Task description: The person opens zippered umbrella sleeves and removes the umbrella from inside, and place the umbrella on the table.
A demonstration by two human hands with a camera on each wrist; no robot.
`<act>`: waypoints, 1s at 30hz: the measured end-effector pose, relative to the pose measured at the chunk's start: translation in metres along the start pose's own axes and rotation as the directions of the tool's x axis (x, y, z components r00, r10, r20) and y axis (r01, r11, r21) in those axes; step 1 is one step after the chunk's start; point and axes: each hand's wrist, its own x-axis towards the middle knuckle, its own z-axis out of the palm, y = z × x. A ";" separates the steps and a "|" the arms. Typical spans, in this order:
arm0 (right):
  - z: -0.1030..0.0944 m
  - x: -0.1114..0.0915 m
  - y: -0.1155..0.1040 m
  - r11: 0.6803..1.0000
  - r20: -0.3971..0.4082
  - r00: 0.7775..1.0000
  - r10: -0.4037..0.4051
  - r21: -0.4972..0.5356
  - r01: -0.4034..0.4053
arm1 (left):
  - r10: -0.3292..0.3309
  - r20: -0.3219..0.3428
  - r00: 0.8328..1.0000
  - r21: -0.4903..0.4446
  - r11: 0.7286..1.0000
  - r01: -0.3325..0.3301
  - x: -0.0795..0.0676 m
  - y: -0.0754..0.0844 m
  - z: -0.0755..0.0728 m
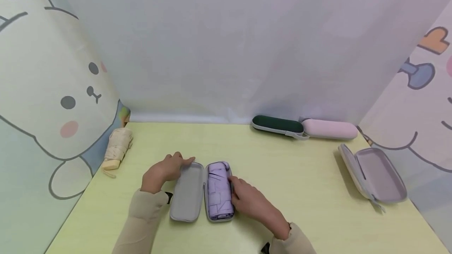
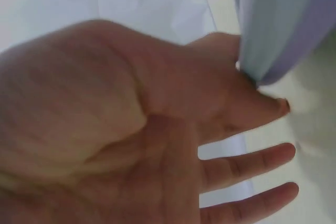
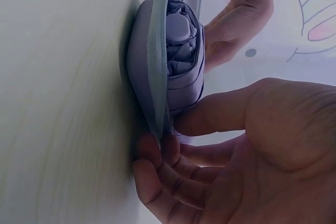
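Observation:
A small zippered case [image 1: 188, 195] lies unfolded on the table, its grey-lined lid half at the left. A lilac folded compact umbrella [image 1: 219, 191] sits lengthwise in the right half; its rounded handle end [image 3: 178, 28] shows in the right wrist view. My left hand [image 1: 165, 172] pinches the lid half's far left edge between thumb and index finger, the other fingers stretched out. At the right side, my right hand [image 1: 252, 201] grips the case's zippered rim [image 3: 157, 66], thumb beside the umbrella and fingers curled around the outer edge.
At the back right lie a dark green closed case [image 1: 277, 123] and a pink one [image 1: 330, 128]. An unfolded mauve case [image 1: 381, 175] stands near the right edge. A cream folded umbrella [image 1: 118, 144] lies at the far left. Printed curtains [image 1: 226, 50] surround the table [image 1: 289, 167].

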 end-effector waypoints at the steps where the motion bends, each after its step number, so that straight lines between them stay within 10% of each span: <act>1: 0.001 0.000 0.000 1.000 -0.002 1.000 0.001 -0.002 -0.001 | -0.001 -0.010 1.000 0.013 1.000 0.001 0.000 0.003 0.000; 17: 0.009 0.003 -0.029 0.983 -0.089 0.986 0.142 -0.107 -0.151 | 0.070 -0.123 0.990 0.119 0.991 -0.056 0.002 0.049 0.020; 30: 0.020 0.017 -0.072 0.914 -0.138 0.966 0.220 -0.317 -0.253 | 0.040 -0.114 0.993 0.118 0.993 -0.026 0.008 0.049 0.028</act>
